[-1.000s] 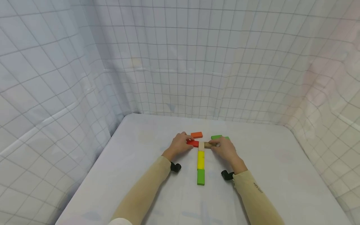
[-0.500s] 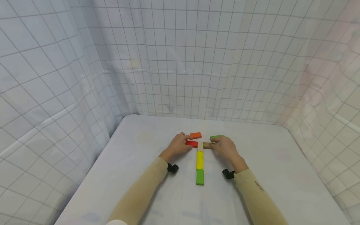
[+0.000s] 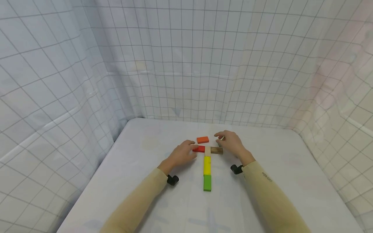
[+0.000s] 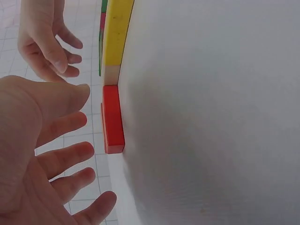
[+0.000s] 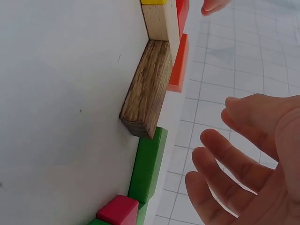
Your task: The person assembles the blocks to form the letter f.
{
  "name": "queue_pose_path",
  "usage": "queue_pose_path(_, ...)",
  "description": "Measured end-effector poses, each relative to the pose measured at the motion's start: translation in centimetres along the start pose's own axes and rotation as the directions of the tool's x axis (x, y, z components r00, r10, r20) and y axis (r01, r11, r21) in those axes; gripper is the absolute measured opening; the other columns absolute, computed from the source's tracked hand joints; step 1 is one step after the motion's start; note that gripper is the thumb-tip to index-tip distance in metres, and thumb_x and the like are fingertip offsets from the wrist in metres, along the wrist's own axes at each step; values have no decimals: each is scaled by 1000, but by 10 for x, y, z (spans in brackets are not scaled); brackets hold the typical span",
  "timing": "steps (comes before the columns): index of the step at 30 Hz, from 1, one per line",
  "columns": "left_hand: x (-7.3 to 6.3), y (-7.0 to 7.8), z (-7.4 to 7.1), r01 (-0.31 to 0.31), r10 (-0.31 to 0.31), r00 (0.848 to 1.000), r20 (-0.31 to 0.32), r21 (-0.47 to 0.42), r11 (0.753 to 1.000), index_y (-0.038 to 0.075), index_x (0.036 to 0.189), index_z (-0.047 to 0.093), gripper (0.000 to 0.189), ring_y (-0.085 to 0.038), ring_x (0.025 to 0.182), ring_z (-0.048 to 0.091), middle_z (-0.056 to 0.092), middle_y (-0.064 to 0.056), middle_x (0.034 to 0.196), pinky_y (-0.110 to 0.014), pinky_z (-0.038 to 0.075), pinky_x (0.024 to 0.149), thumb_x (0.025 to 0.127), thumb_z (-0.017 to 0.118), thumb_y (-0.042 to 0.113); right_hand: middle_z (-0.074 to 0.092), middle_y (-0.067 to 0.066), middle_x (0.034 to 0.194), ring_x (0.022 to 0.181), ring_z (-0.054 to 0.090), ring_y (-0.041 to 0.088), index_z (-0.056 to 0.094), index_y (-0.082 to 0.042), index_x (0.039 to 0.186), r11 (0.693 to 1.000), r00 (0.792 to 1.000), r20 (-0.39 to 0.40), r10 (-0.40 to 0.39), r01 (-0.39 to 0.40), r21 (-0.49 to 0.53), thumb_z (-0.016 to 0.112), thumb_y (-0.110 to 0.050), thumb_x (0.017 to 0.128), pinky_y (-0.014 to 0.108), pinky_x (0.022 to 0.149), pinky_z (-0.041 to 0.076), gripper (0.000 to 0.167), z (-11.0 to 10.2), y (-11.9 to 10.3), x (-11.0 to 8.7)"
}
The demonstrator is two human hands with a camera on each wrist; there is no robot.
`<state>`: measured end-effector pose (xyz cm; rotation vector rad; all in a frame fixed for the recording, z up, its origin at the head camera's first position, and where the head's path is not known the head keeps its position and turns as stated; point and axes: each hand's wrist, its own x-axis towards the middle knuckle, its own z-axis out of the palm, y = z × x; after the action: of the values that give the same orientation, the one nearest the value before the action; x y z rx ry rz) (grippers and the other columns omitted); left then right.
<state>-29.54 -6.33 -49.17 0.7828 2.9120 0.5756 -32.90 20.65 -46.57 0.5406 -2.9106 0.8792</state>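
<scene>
Wooden blocks lie in a T on the white table. A red block [image 3: 199, 149] forms its left arm and a dark brown, wood-grained block [image 3: 217, 150] its right. Between them is a pale block [image 3: 207, 151], followed by yellow [image 3: 207, 165] and a green block [image 3: 207, 183] nearest the person. My left hand [image 3: 181, 154] hovers beside the red block, fingers spread, holding nothing; the left wrist view shows a gap. Beyond the brown block, my right hand [image 3: 231, 143] is raised with loosely bent fingers. In the right wrist view it is nearest another green block [image 5: 148, 164], without touching it.
An orange block [image 3: 202, 139] lies behind the red one. In the right wrist view a crimson block [image 5: 118, 210] sits against green ones past the brown block's end. White gridded cloth [image 3: 186, 64] walls the back and sides of the table.
Both hands have released their blocks: the left drew back slightly from the red block, and the right lifted off the brown one and moved farther back, over the green blocks.
</scene>
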Motion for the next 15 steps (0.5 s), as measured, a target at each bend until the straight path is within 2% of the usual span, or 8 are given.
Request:
queue_pose_path(3,-1,1,1,-44,43,999,24,30,999,17,143,59,46,-29,140,40,46,-9,152,-53,42,107,99,63,33,69,3,107,92,61,21,72,-14,125,1000,1000,21,-7,7,-9,69,-22,96,39,79,52,30,-1,-1,11)
queue_pose_path(8,-3,2,1,-62,60,997,58,40,997,18,147,55,50,-29,146,33,40,-8,158,-54,38,110,100,63,33,68,3,109,96,60,23,72,-15,126,1000,997,81,0,1,-14,68,-24,97,39,83,52,30,3,-2,29)
queue_pose_path(15,-5,5,3,-84,81,994,75,39,996,18,147,55,50,-28,141,41,40,-7,157,-51,39,110,100,63,32,66,4,113,101,58,25,71,-16,126,999,986,166,0,7,-41,69,-21,96,41,87,52,31,10,-3,43)
